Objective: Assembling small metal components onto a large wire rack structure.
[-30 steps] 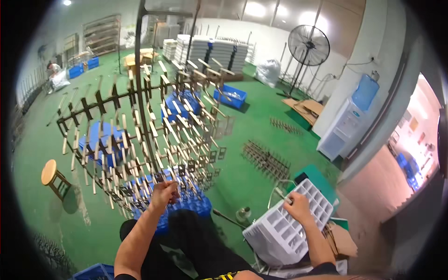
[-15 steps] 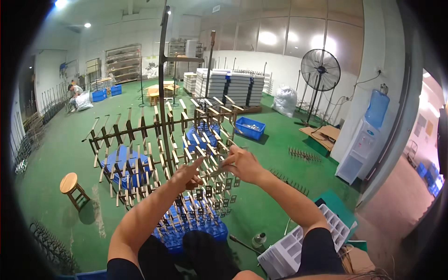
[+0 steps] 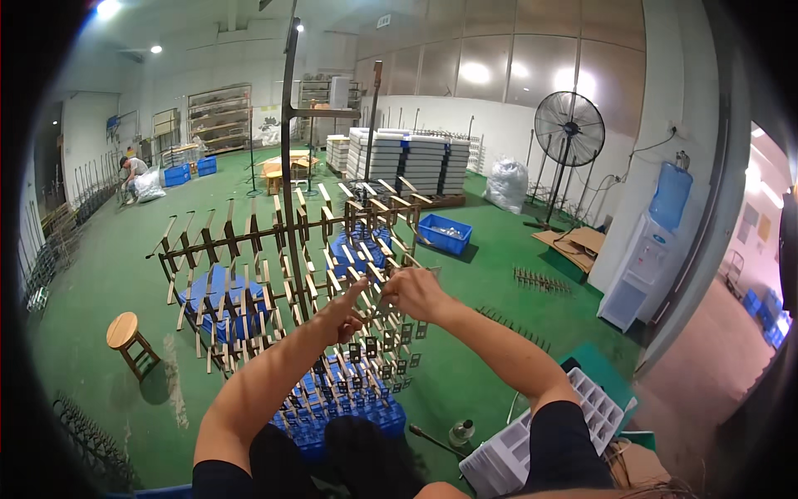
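Both hands work at the near right part of a tall rack [image 3: 283, 258] of tan pegs on a dark pole, standing on the green floor. What the right hand [image 3: 418, 291] pinches is too small to make out; its fingers are pressed together at a peg. The left hand [image 3: 342, 309] has its forefinger stretched out and the rest curled. Blue crates [image 3: 349, 399] lie half hidden behind the pegs.

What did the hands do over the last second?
The right hand left the white tray at the lower right and rose to the rack, meeting the left hand at one arm. The left hand stayed at the rack; the stool stayed put.
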`<move>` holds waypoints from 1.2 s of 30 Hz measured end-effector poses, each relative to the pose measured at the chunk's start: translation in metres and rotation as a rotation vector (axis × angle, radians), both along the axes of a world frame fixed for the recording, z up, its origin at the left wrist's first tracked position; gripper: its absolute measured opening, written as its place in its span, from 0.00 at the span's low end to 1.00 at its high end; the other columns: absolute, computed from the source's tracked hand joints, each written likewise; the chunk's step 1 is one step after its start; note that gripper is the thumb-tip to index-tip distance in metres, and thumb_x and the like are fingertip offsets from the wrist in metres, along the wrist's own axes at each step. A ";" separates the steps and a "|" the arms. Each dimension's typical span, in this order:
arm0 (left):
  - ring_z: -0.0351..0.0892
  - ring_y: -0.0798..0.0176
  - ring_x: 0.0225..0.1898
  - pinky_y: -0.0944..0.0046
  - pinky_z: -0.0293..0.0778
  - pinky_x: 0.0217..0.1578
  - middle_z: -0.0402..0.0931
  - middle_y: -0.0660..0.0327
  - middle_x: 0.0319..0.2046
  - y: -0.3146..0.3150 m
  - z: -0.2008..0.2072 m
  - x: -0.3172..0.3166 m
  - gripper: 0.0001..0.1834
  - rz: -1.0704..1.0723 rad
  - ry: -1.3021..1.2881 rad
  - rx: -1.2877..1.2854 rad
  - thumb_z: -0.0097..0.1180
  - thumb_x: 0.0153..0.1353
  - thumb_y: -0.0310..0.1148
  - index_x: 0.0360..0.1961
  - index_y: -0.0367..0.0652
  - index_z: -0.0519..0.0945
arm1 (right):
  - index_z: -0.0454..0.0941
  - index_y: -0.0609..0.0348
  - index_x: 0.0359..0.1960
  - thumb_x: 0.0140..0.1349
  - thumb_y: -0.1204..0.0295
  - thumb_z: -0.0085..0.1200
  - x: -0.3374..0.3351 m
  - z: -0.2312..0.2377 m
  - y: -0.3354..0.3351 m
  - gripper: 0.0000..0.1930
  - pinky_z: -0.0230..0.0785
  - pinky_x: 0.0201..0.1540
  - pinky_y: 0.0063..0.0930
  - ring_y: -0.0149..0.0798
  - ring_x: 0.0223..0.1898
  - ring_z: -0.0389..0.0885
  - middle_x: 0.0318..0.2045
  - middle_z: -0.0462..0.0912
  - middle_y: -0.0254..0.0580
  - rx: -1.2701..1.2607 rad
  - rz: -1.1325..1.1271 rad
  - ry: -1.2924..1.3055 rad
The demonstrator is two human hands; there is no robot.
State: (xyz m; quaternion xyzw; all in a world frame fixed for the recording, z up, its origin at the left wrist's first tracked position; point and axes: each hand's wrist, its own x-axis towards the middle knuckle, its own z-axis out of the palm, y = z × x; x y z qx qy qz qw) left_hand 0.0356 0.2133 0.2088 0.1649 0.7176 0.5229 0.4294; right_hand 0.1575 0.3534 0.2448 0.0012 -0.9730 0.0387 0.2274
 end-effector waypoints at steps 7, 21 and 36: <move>0.59 0.74 0.06 0.72 0.55 0.08 0.65 0.65 0.07 0.001 -0.006 0.002 0.41 0.018 -0.023 0.112 0.46 0.43 0.72 0.19 0.35 0.73 | 0.81 0.54 0.24 0.46 0.68 0.54 -0.002 0.000 0.002 0.06 0.70 0.34 0.38 0.47 0.29 0.78 0.26 0.79 0.44 -0.012 0.025 0.037; 0.60 0.73 0.06 0.71 0.55 0.08 0.66 0.64 0.07 -0.002 -0.007 0.004 0.37 -0.012 -0.117 0.200 0.50 0.44 0.69 0.13 0.38 0.71 | 0.80 0.56 0.22 0.46 0.69 0.51 -0.007 0.006 -0.007 0.06 0.69 0.34 0.37 0.46 0.30 0.77 0.25 0.78 0.45 -0.017 0.008 -0.008; 0.60 0.73 0.07 0.73 0.56 0.07 0.65 0.64 0.07 -0.001 -0.015 0.002 0.37 0.010 -0.099 0.271 0.52 0.44 0.67 0.18 0.35 0.73 | 0.82 0.52 0.25 0.45 0.69 0.53 -0.013 0.004 -0.007 0.06 0.70 0.34 0.36 0.46 0.29 0.78 0.24 0.79 0.44 0.002 -0.033 0.094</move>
